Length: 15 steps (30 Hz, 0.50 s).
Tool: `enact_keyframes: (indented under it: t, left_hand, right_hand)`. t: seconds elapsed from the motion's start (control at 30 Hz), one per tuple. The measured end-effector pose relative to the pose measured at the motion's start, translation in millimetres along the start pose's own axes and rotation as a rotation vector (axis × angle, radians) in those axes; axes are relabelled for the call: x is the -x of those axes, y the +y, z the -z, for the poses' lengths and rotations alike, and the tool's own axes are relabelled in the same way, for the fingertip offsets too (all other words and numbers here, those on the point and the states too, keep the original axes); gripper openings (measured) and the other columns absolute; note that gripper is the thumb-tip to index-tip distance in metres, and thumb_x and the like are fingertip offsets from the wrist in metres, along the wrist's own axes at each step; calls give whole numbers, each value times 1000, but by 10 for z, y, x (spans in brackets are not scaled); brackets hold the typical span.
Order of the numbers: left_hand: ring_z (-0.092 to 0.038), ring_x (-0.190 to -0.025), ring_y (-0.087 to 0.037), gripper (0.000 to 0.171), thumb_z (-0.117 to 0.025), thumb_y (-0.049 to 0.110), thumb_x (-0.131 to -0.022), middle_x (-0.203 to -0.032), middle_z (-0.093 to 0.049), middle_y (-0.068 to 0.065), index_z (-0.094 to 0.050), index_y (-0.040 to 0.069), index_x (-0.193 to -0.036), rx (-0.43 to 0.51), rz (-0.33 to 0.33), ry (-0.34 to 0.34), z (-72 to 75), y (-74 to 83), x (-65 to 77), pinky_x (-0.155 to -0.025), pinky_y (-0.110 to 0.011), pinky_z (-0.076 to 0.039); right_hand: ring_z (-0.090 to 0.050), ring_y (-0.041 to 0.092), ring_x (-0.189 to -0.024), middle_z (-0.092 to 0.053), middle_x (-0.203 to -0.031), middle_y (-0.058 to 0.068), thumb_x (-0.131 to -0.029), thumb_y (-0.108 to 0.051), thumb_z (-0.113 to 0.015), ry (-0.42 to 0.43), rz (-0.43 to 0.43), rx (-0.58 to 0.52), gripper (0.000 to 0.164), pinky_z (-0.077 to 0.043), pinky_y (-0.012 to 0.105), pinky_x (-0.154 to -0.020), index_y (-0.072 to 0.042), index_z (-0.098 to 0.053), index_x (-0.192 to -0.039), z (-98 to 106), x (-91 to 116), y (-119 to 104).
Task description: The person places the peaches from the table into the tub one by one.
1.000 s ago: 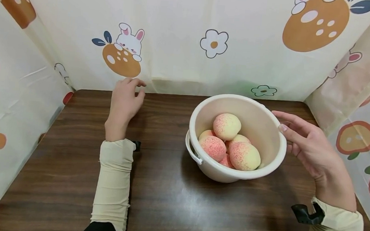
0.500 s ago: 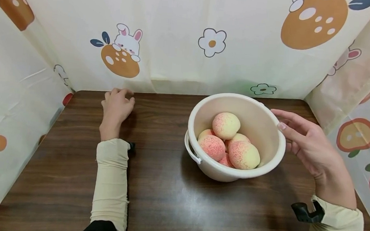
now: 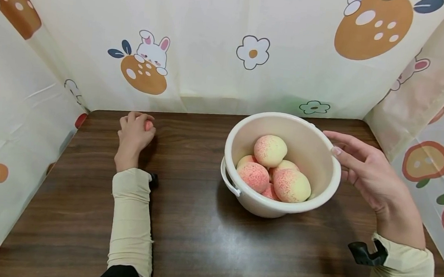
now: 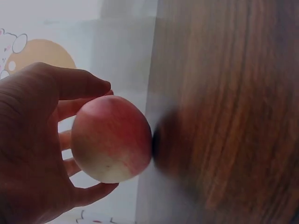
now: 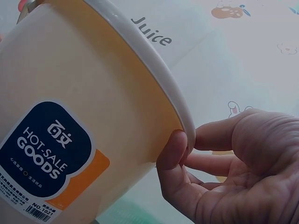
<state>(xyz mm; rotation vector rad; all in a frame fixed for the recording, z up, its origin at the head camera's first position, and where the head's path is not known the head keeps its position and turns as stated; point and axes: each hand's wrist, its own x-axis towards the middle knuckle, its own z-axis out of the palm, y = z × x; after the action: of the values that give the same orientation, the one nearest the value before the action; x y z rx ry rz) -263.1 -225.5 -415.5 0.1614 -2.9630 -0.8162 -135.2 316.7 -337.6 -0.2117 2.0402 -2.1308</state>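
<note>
At the far left of the table, my left hand (image 3: 131, 138) grips a peach (image 4: 112, 140), thumb on one side and fingers curled round the other. The fruit is red fading to pale yellow. In the left wrist view it is at the tabletop, close to its own reflection; in the head view most of it is hidden by the hand. My right hand (image 3: 379, 181) pinches the rim of a cream plastic bucket (image 3: 310, 158) between thumb and fingers. Several pink-and-yellow peaches (image 3: 271, 151) lie in the bucket. A label (image 5: 51, 149) is on its outer wall.
A dark wood-grain table (image 3: 183, 231) bears the bucket right of centre. The bucket's handle (image 3: 228, 180) hangs on its left side. Printed cloth (image 3: 209, 46) walls the table at the back, left and right.
My left hand has moved left and down from the back cloth to the table, and has taken hold of a peach. The right hand and bucket have stayed almost still.
</note>
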Motion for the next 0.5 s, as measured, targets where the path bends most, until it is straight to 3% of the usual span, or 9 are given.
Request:
enact_keyframes:
  t: [0.3, 0.5]
  left_hand:
    - [-22, -145, -50, 43, -56, 20, -99, -156, -33, -26, -58, 8, -140, 51, 13, -9, -59, -65, -13, -99, -69, -40]
    - [-31, -139, -54, 42, -55, 21, -97, -151, -39, -30, -60, 6, -136, -28, 15, 27, -60, -65, -6, -94, -70, -44]
  right_hand:
    - [-74, 12, -99, -70, -126, 2, -106, -2, -52, -5, -6, 0, 42, -63, 29, -69, -7, -55, -148, 2, 2, -2]
    - [-74, 11, -99, -71, -125, 2, -106, -1, -52, -20, 2, -9, 42, -63, 29, -70, -7, -55, -148, -10, 1, -12]
